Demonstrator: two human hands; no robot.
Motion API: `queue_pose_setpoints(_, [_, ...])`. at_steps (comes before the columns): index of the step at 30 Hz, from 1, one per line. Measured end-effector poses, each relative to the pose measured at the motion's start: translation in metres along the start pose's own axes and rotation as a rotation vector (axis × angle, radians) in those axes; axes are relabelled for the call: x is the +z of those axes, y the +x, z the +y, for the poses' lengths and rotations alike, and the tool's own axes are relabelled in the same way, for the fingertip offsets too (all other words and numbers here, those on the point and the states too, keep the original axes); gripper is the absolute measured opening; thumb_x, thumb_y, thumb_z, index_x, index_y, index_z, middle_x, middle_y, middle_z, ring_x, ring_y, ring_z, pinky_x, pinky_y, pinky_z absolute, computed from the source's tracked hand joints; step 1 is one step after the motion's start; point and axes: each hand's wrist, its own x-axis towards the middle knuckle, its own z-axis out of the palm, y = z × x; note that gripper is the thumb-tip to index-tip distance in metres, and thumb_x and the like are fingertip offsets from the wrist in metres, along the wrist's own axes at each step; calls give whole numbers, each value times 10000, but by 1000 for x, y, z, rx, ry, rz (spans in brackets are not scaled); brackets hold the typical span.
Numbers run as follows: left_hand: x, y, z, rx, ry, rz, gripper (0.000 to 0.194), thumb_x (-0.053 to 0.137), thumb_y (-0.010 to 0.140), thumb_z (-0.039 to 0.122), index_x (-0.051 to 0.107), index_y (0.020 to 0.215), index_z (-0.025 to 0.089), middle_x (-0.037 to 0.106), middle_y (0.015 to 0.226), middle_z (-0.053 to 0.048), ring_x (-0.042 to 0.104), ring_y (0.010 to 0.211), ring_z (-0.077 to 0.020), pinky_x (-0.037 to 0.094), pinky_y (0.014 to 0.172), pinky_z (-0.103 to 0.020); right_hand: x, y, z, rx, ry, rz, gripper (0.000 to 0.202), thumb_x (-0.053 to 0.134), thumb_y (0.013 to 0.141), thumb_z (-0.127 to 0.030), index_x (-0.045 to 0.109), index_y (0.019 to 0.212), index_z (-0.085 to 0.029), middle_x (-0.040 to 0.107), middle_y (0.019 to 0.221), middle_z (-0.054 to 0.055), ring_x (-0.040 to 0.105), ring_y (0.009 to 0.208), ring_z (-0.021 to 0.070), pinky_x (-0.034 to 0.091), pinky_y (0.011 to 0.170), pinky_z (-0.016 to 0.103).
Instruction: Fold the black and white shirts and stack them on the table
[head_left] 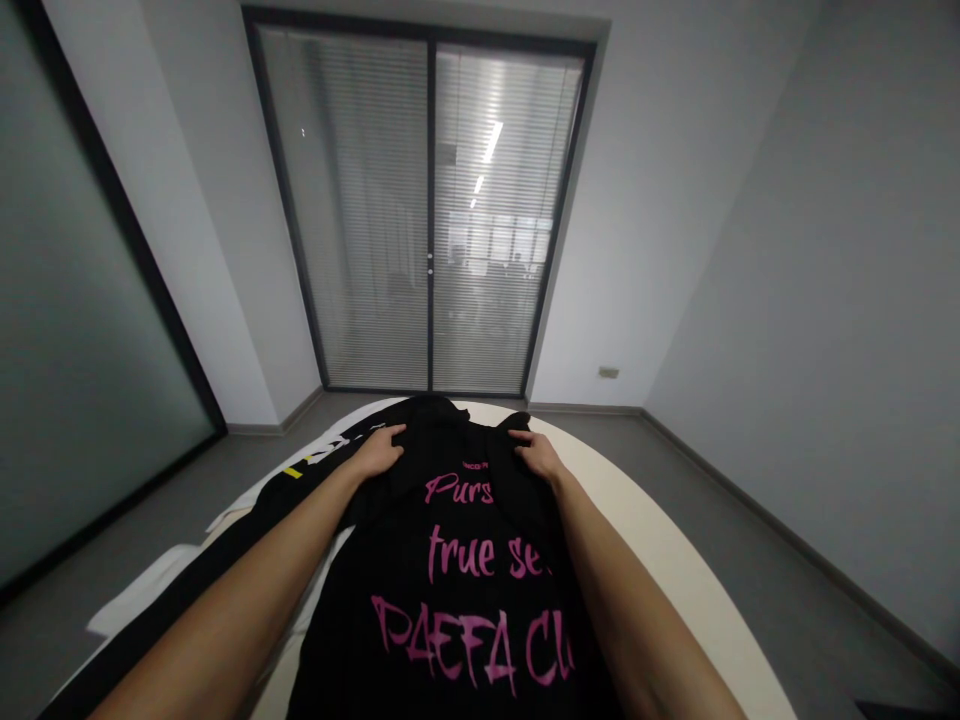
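A black shirt with pink lettering (465, 600) lies spread on a pale round-edged table (660, 540). At its upper left, my left hand (379, 452) rests on the dark cloth, thumb and fingers apart. My right hand (538, 455) touches the shirt's upper right, where a part of the cloth is folded inward over the lettering; its fingers are spread too. Beside the shirt on the left lies another black garment with white and yellow marks (300, 470), partly under my left forearm. White cloth (154, 585) shows at the table's left edge.
Beyond the table stands a dark-framed glass partition with blinds (427, 220). Pale walls rise on both sides, with a small socket plate (608, 372) low at the right. A dark-framed frosted panel (82, 300) is at the left. Grey floor (720, 500) surrounds the table.
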Motion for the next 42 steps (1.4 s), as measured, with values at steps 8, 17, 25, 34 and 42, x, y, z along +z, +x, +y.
queue_pose_setpoints(8, [1, 16, 10, 136, 28, 102, 561, 530, 853, 148, 506, 1414, 133, 540, 1439, -108, 466, 1362, -213, 288, 1180, -343, -11, 13, -8, -156, -175, 119, 672, 472, 756, -30, 530, 1412, -165, 505, 1459, 76, 506, 1291, 218, 385, 1110, 330])
queue_pose_setpoints(17, [8, 21, -3, -9, 87, 195, 732, 686, 735, 190, 452, 1427, 138, 430, 1489, -160, 429, 1383, -297, 317, 1168, -358, -8, 12, 8, 123, -557, 62, 697, 670, 814, -272, 426, 1465, -327, 7, 1647, 92, 191, 1445, 432, 378, 1045, 572])
queue_pose_setpoints(25, [7, -21, 32, -2, 291, 306, 625, 620, 799, 222, 472, 1403, 155, 133, 1616, -166, 225, 1450, -423, 273, 1161, -516, -14, -17, -4, 97, -598, -7, 465, 456, 942, -511, 619, 1240, -193, 542, 1343, 179, 496, 1247, 331, 428, 961, 440])
queue_pose_setpoints(34, [72, -127, 93, 184, 442, -123, 521, 542, 860, 453, 585, 1292, 166, 567, 1333, -176, 545, 1202, -354, 441, 988, -463, -15, -74, -30, -37, -587, -260, 531, 744, 662, -658, 698, 943, -209, 727, 958, 99, 679, 892, 257, 480, 750, 309])
queue_pose_setpoints(42, [105, -194, 84, 243, 490, -215, 692, 404, 924, 543, 416, 1486, 139, 315, 1579, -176, 224, 1461, -410, 199, 1169, -565, 0, -102, -31, 140, -652, 86, 376, 465, 938, -400, 583, 1182, -139, 670, 1099, 203, 659, 1000, 298, 483, 795, 375])
